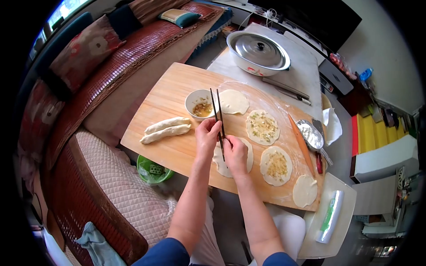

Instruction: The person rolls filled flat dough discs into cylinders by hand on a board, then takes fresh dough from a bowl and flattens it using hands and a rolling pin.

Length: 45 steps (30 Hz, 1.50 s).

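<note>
Apparently | both hands (222,144) grip | dark slim chopsticks (219,117) | flat floury dough rounds (262,127)

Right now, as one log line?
left hand: on chopsticks | right hand: on chopsticks | white bowl: partly filled | rolling pin: on board

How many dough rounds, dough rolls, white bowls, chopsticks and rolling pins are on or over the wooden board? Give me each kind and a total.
Dough rounds: 5
Dough rolls: 2
White bowl: 1
Chopsticks: 2
Rolling pin: 1
Total: 11
</note>
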{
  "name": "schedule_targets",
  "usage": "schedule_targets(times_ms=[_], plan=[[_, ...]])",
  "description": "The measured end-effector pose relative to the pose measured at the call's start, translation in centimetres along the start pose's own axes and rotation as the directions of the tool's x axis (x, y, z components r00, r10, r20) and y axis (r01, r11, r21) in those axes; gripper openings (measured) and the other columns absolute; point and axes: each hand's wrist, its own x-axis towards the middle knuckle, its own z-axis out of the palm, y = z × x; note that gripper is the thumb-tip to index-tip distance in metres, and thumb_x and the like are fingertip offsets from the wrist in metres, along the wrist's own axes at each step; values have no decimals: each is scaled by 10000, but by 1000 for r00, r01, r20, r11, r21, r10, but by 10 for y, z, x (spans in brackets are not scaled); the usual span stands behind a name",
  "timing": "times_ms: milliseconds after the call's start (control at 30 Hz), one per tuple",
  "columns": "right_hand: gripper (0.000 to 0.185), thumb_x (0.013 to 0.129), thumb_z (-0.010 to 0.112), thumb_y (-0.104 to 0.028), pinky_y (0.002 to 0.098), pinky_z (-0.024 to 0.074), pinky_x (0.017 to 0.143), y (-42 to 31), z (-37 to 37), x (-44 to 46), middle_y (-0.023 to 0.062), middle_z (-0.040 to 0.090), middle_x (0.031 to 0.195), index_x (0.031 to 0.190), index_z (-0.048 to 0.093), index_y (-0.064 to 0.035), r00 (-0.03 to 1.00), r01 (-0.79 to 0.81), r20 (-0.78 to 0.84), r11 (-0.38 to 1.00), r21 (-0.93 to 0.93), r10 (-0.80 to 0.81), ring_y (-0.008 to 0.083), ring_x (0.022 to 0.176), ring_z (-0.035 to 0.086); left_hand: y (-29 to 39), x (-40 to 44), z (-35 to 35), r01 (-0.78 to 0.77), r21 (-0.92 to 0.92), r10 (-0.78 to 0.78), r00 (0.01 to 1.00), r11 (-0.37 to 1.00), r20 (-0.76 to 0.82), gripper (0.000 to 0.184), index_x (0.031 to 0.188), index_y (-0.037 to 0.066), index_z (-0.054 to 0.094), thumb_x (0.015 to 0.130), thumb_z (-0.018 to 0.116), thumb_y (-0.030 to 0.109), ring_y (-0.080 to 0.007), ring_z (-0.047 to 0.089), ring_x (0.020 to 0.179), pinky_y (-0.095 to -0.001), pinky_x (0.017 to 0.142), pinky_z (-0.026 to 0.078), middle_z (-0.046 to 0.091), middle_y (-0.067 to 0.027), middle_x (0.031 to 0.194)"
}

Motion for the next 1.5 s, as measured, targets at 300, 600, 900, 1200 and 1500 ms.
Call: schedule_targets(times_ms=[300, 600, 900, 1200, 1500], plan=[[164, 966, 536, -88, 469, 504, 679, -15, 57, 21, 230, 626, 882, 1003, 635, 37, 988, 153, 5, 981, 122, -155, 401, 790, 629, -19, 26, -26, -214, 203, 252, 949, 956, -188, 274, 1117, -40, 688, 883, 694, 101, -153, 691, 784, -298, 728, 558, 741, -128, 902], [371, 940, 528, -57, 466, 530, 767, -3, 89, 64, 269, 648, 1011, 1299, 547, 35, 995, 102, 17, 995, -4, -102, 402, 917, 656, -21, 29, -40, -167, 241, 203, 970, 956, -134, 296, 1198, -55, 650, 936, 620, 80, -163, 671, 943, -286, 818, 540, 714, -138, 1082], [436, 957, 546, -85, 386, 557, 748, -17, 74, 68, 176, 701, 889, 1376, 508, 29, 987, -81, 143, 994, 76, 70, 254, 808, 704, -25, 30, -42, -79, 33, 83, 986, 996, -147, 282, 1188, -14, 663, 951, 643, 137, -110, 638, 860, -253, 716, 531, 692, -75, 1017], [225, 890, 610, -87, 406, 537, 784, 74, -74, 29, 176, 691, 915, 1097, 675, -26, 986, 70, -138, 988, -136, -89, 326, 870, 682, -20, 27, -44, -382, 458, 517, 829, 803, -215, 163, 1026, 17, 699, 909, 684, 129, -159, 574, 731, -296, 676, 491, 595, -67, 896], [196, 845, 656, -118, 374, 540, 800, 139, -232, -33, 148, 717, 968, 1016, 736, -65, 944, -236, -325, 822, -518, 66, 295, 880, 698, 11, -39, 50, -685, 431, 685, 704, 587, 186, 106, 1002, 11, 662, 912, 615, -16, -185, 596, 752, -302, 637, 493, 596, -81, 919]])
